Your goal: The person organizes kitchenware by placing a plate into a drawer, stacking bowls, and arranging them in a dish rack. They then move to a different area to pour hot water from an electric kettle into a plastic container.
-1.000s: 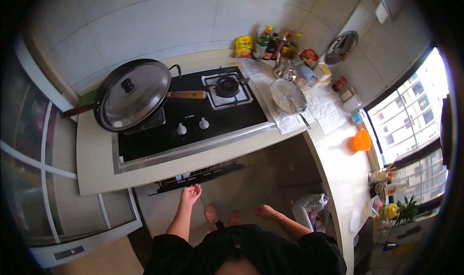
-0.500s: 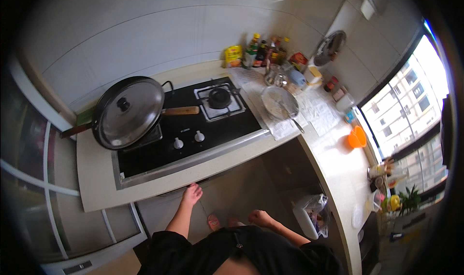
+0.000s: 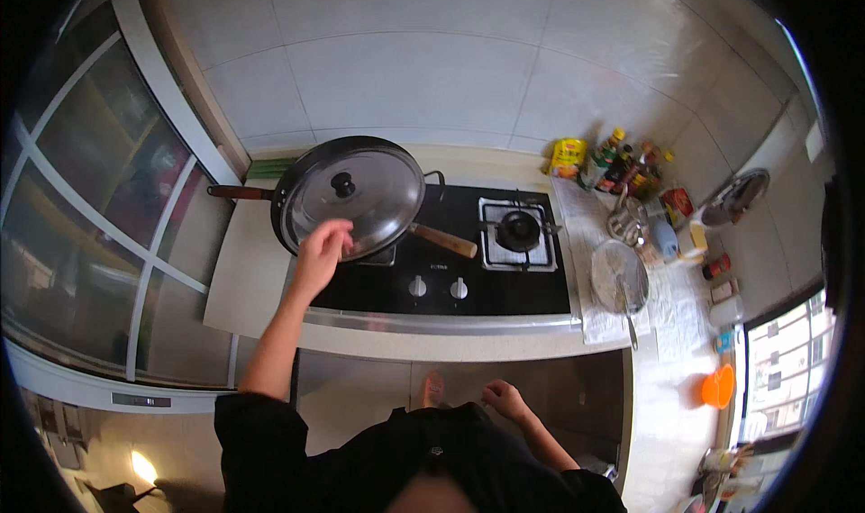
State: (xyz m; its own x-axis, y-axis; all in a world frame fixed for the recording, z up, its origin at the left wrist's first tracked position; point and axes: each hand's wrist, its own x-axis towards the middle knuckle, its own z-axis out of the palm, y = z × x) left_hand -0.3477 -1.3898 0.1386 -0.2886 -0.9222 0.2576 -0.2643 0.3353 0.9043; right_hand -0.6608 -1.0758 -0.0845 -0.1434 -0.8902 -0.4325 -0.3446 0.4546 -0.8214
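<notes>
My left hand is over the near part of a glass lid, short of its black knob. Its fingers are loosely bent, with nothing seen between them. The lid covers a large dark wok on the left side of the black gas hob. A wooden handle sticks out to the left, and another wooden handle points right toward the bare burner. Held low by my waist, my right hand is curled closed, with nothing visible in it.
Right of the hob, a metal bowl with pale residue holds a long-handled utensil. Sauce bottles and a yellow pouch line the back corner. An orange cup stands by the window. Glass-paned sliding doors border the left.
My left hand has risen from below the counter's front edge to over the lid. The view has swung left, bringing the wok nearer the middle. My right hand stays low.
</notes>
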